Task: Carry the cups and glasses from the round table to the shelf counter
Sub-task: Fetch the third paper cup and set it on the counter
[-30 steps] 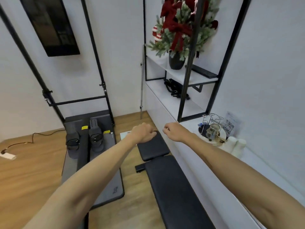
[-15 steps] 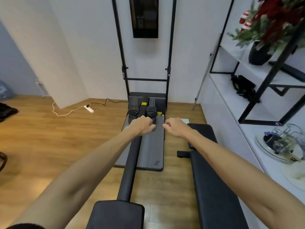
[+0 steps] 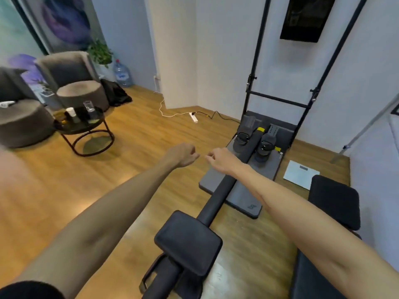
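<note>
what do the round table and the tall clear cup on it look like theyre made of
Round table: the top looks like dark tinted glass, glossy, since it mirrors the items on it; the legs and ring base look like thin black metal rod. Tall clear cup: probably glass, as the stool behind shows through it, though clear plastic cannot be ruled out at this distance.

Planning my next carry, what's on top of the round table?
On the round table: a clear glass, a white cup and a yellowish glass. Anything behind them is hidden; blur prevents an exact count.

The single head-worn camera looks forward and down along both outstretched arms, across the wooden floor toward the room's far corner.
</note>
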